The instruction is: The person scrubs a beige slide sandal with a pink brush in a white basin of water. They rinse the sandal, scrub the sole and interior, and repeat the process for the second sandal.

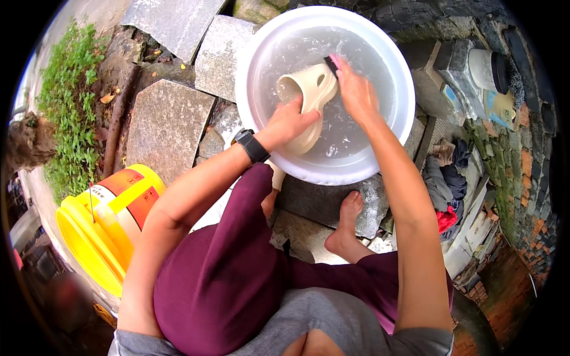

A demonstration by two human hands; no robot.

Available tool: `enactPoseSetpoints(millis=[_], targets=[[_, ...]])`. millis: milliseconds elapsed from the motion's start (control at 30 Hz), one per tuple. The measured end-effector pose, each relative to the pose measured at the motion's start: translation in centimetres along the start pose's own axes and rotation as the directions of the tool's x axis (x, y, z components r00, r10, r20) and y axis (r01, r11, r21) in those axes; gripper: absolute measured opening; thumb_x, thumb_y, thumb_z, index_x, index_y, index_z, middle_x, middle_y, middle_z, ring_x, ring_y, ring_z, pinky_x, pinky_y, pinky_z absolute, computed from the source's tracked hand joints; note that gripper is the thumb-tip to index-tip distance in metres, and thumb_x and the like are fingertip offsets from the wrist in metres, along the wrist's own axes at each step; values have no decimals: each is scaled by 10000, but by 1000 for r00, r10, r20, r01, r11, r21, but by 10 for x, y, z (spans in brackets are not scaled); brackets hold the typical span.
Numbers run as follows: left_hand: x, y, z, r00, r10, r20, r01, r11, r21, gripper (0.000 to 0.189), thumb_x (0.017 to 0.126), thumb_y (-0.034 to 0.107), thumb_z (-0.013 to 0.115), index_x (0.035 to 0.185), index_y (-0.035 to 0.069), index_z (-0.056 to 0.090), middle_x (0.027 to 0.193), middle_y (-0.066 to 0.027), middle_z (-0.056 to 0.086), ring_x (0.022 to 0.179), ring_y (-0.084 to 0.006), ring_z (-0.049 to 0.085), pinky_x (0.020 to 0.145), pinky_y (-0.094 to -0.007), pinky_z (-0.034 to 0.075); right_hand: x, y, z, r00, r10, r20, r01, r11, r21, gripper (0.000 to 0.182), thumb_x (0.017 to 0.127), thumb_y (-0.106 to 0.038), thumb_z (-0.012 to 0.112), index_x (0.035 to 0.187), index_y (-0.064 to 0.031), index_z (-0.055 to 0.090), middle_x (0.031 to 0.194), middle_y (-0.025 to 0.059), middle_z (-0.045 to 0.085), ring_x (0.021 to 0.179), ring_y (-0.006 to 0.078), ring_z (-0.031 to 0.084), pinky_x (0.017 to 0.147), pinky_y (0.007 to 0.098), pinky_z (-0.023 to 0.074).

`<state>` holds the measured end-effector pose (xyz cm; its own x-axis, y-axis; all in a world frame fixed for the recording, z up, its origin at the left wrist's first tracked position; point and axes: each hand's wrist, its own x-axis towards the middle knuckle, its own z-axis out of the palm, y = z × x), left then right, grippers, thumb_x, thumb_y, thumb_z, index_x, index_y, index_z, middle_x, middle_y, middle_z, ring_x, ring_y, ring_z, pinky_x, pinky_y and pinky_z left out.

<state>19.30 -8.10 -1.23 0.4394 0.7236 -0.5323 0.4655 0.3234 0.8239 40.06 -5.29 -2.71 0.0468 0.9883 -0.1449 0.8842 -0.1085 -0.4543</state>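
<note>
A cream foam clog is held over a white plastic basin of cloudy, rippling water. My left hand, with a black watch on its wrist, grips the clog near its opening. In my right hand is a small scrubbing brush with a pink back and dark bristles, its bristles against the toe of the clog. The fingers partly cover the pink back. Part of the clog's heel lies beneath my left hand and wrist.
A yellow plastic bucket lies tilted at the left. Stone slabs surround the basin, with green plants farther left. Dark clothes lie in a heap at the right, near a lidded tub and a mossy brick wall.
</note>
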Motion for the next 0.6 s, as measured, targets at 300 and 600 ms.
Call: enactPoseSetpoints(millis=[300, 600], targets=[[-27, 36, -5, 965, 260, -22, -193, 767, 612, 531, 712, 409, 732, 909, -68, 607, 780, -261, 601, 919, -390, 578, 737, -437, 498, 2, -17, -26, 910, 273, 312, -369, 191, 909, 498, 838, -378, 667, 1145, -26, 494, 871, 32, 554, 599, 69, 486, 453, 212, 349], [1, 88, -21, 762, 589, -269, -291, 683, 670, 723, 631, 390, 795, 1079, -119, 545, 1023, -263, 555, 921, -386, 582, 787, -420, 486, -16, -62, -44, 960, 229, 159, -215, 245, 946, 525, 925, -387, 531, 1310, -44, 430, 1013, 45, 564, 797, 101, 563, 567, 228, 448]])
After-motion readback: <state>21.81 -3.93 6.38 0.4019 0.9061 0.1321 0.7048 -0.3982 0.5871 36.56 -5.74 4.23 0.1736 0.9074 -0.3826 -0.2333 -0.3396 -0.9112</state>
